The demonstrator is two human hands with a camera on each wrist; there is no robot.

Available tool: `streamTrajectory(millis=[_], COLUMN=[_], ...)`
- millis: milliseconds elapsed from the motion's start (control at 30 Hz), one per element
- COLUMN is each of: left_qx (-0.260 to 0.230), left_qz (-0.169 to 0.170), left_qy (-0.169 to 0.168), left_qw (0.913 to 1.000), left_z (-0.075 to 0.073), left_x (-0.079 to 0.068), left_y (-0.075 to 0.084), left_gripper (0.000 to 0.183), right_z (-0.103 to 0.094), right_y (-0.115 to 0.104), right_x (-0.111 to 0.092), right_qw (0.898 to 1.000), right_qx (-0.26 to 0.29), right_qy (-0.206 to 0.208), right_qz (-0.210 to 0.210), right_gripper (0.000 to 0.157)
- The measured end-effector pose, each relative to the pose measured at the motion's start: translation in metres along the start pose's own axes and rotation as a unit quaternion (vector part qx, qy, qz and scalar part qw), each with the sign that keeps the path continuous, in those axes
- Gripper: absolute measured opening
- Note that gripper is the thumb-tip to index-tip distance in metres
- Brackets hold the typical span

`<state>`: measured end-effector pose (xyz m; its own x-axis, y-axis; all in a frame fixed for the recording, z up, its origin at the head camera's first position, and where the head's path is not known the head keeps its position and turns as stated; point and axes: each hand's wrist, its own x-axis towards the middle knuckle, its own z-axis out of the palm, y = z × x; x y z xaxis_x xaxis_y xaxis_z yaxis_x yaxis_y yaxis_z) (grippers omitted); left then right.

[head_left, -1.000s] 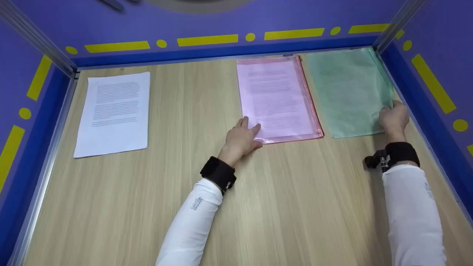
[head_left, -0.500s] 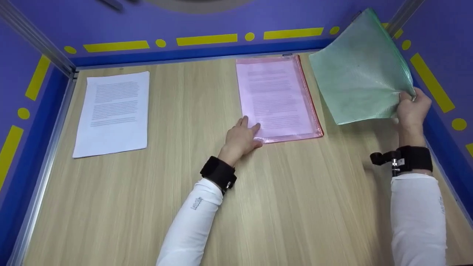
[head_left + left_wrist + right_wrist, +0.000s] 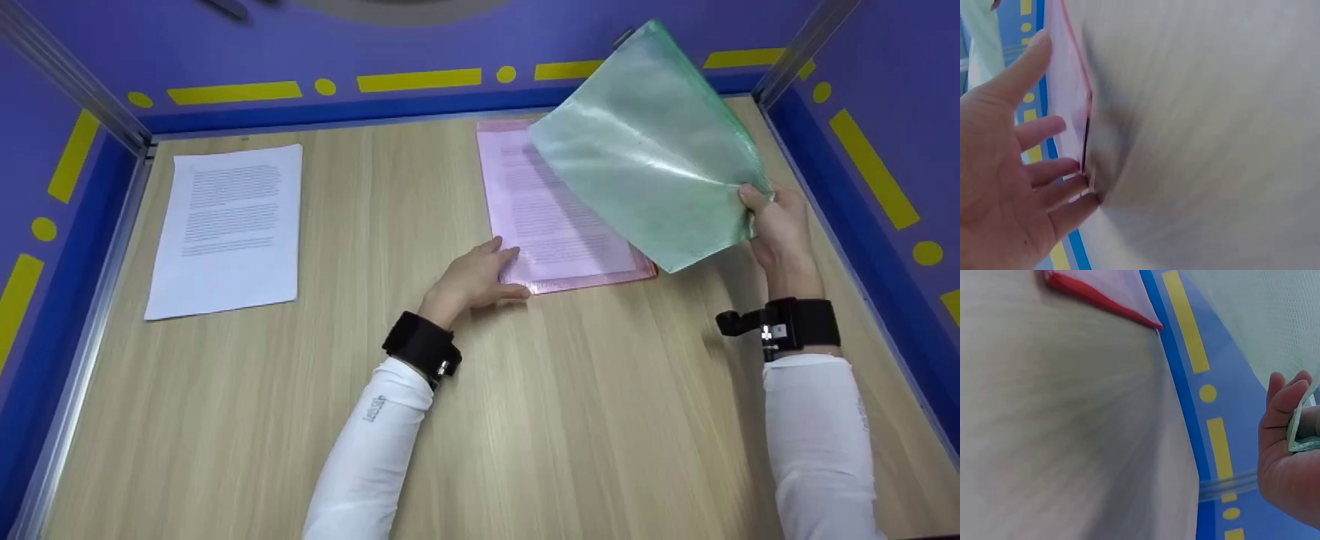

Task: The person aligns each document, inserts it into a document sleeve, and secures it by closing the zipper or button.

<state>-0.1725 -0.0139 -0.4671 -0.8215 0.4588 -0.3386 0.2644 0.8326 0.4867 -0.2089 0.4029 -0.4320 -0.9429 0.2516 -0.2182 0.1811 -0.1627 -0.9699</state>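
My right hand [image 3: 780,229] pinches the lower right corner of a green mesh zipper pouch [image 3: 652,150], raised off the table and tilted. In the head view the pouch overlaps the right part of a pink zipper pouch [image 3: 559,232] lying flat with a printed sheet showing through it. My left hand [image 3: 476,277] is at the pink pouch's lower left corner, fingers spread. The left wrist view shows its fingertips [image 3: 1075,166] right at the pouch's edge. From the right wrist, the green material is seen folded between thumb and fingers [image 3: 1297,394].
A stack of printed white paper [image 3: 229,232] lies at the left of the wooden table [image 3: 375,225]. Blue and purple walls with yellow marks [image 3: 420,80] border the table at the back and sides, with metal posts in the corners.
My right hand has lifted the green pouch off the table at the right and carried it left over the pink pouch. My left hand has shifted slightly left, its thumb more spread.
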Motion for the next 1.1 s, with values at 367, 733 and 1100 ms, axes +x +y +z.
streamTrajectory(millis=[367,733,1100], left_qx=[-0.071,-0.134,-0.239], left_qz=[-0.022,-0.049,-0.111], left_qy=[0.166,0.239,0.246], left_qw=[0.9833,0.9606,0.9326], left_z=[-0.021,-0.051,-0.047], left_x=[-0.018,-0.031,-0.029], left_y=[-0.045,-0.077,-0.093], left_gripper=[0.057,0.074,0.091], right_z=[0.053,0.094,0.123], right_y=[0.021,0.036,0.037], right_x=[-0.003,-0.013,-0.011], right_qw=[0.986,0.960,0.915], right_qx=[-0.139,-0.168,-0.236], right_qy=[-0.097,-0.221,-0.327], right_qz=[0.003,-0.023,-0.034], right_gripper=[0.017,0.016,0.022])
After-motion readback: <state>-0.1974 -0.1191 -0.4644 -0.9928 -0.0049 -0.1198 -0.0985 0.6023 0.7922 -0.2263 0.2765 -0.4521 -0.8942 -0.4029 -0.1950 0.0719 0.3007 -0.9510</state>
